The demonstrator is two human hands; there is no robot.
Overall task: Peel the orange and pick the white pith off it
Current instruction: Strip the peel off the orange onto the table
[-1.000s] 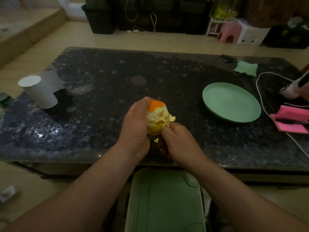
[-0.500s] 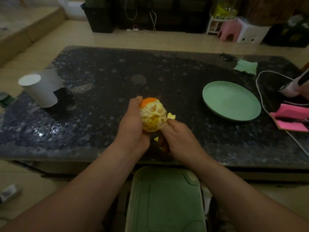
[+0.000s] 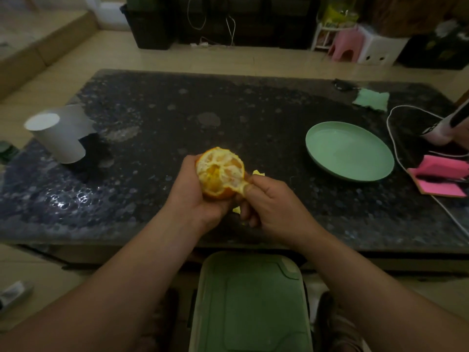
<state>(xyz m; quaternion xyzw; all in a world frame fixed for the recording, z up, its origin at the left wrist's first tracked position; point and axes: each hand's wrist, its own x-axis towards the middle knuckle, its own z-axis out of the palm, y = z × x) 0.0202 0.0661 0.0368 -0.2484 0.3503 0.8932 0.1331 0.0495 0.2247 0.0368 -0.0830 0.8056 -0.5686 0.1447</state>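
Observation:
A partly peeled orange (image 3: 219, 172) is held above the near edge of the dark speckled table (image 3: 152, 128). White pith covers its exposed top, and orange rind remains at the far rim and along the bottom. My left hand (image 3: 193, 191) grips the orange from the left and below. My right hand (image 3: 269, 201) pinches a strip of peel (image 3: 242, 185) still joined to the orange's lower right side. Small yellow peel bits (image 3: 258, 173) lie on the table behind and below my right hand.
A green plate (image 3: 350, 151) sits to the right. A white paper roll (image 3: 57, 135) stands at the left. Pink objects (image 3: 441, 177), a white cable (image 3: 396, 151) and a green cloth (image 3: 373, 99) are at the far right. A green bin lid (image 3: 251, 301) is below the table edge.
My left hand has turned the orange so its pith-covered peeled face points up at the camera. My right hand has pulled a strip of peel away from the lower right.

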